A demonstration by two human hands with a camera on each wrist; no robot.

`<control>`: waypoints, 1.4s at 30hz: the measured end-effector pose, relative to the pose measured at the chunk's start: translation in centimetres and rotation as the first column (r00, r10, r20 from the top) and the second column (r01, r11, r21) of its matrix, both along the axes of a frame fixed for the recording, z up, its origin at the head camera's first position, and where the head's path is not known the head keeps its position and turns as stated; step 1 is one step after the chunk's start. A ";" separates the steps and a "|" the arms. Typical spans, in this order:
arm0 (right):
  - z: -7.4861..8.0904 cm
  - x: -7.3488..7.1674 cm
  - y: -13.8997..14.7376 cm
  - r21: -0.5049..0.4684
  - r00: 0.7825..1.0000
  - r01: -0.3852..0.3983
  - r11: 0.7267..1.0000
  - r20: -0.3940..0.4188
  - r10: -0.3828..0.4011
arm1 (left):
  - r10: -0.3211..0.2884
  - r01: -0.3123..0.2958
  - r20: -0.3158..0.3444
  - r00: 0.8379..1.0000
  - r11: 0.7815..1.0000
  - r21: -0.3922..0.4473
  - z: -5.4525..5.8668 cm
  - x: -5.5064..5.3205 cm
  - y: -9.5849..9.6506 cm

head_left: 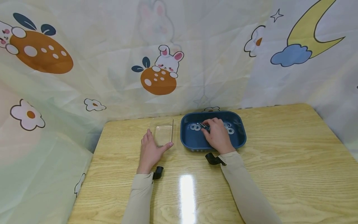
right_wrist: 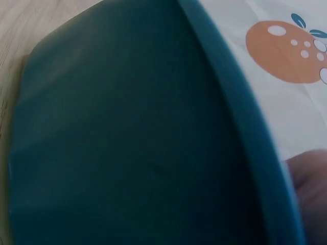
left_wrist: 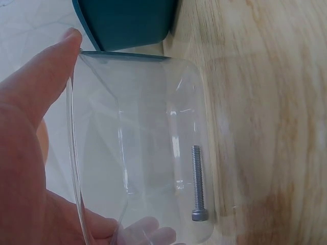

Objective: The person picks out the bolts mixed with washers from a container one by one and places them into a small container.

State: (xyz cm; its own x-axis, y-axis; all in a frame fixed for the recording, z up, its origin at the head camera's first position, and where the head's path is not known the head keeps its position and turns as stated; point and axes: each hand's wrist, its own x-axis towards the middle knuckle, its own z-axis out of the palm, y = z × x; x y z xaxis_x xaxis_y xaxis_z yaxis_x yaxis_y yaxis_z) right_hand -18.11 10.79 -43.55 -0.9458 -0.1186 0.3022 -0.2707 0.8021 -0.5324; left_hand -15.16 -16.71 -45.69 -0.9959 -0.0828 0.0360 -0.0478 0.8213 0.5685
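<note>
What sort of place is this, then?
Probably an indoor tabletop work corner, perhaps improvised: a wood-grain table set against cartoon-print cloth, with a blue tray holding washers and a bolt in a clear container.

Metal screw [left_wrist: 197, 181], glossy wood table [head_left: 285, 149]

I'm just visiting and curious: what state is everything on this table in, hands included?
Box: upright, open-topped
Bolt in box: lying on its bottom
Tray: upright, uncovered
Washers: loose in the tray, some overlapping
Tray bolts: loose, at the right hand's fingertips
Left hand: holding the box
Right hand: reaching into the tray, fingers bent; whether it grips a bolt is unclear
</note>
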 end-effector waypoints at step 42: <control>-0.7 -1.7 0.3 0.236 0.946 -0.021 0.971 0.319 -0.057 | 0.029 -0.029 0.001 1.000 0.999 -0.019 -0.3 -0.9 0.6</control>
State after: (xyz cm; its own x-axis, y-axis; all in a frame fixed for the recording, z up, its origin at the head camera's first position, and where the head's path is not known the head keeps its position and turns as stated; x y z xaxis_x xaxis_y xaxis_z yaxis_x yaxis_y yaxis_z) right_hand -19.86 11.12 -44.23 -0.9900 -0.1306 -0.0524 -0.1006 0.9172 -0.3854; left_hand -16.02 -16.07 -45.95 -0.9932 -0.1107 0.0362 -0.0724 0.8303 0.5526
